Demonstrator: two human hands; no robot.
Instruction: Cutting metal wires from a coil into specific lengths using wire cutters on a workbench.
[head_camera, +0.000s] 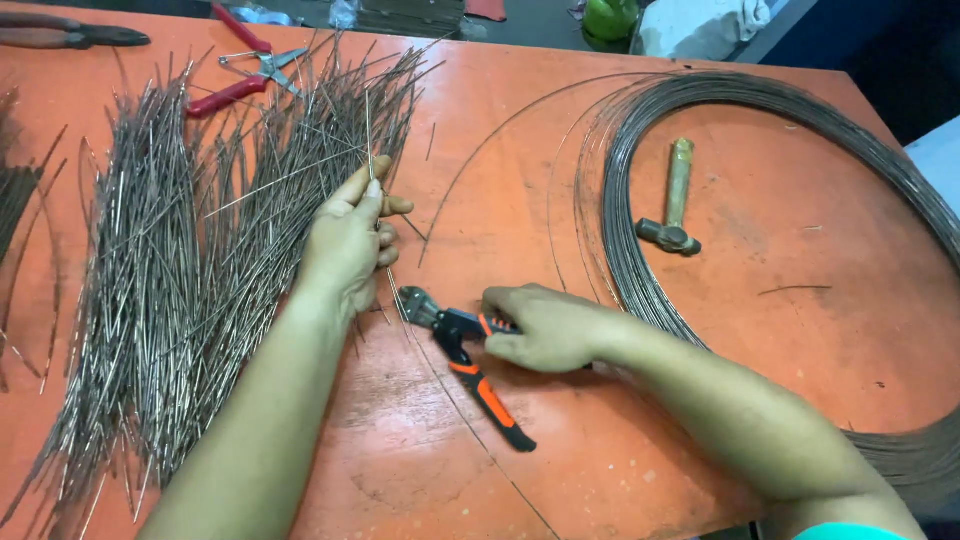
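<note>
My left hand (348, 240) pinches a thin straight length of steel wire (371, 140) between thumb and fingers, held over the orange table (500, 180). The wire runs down under the hand toward the jaws of a small bolt cutter (440, 325) with orange and black handles. My right hand (545, 325) grips the cutter's upper handle; the lower handle (492, 400) lies spread on the table. A big pile of cut wire pieces (190, 260) lies just left of my left hand.
A large coil of steel wire (640, 270) fills the right side, with a hammer (675, 205) inside it. Red-handled snips (245, 80) lie at the back on the pile. Pliers (70, 35) rest at the far left corner. Green and white objects sit beyond the table.
</note>
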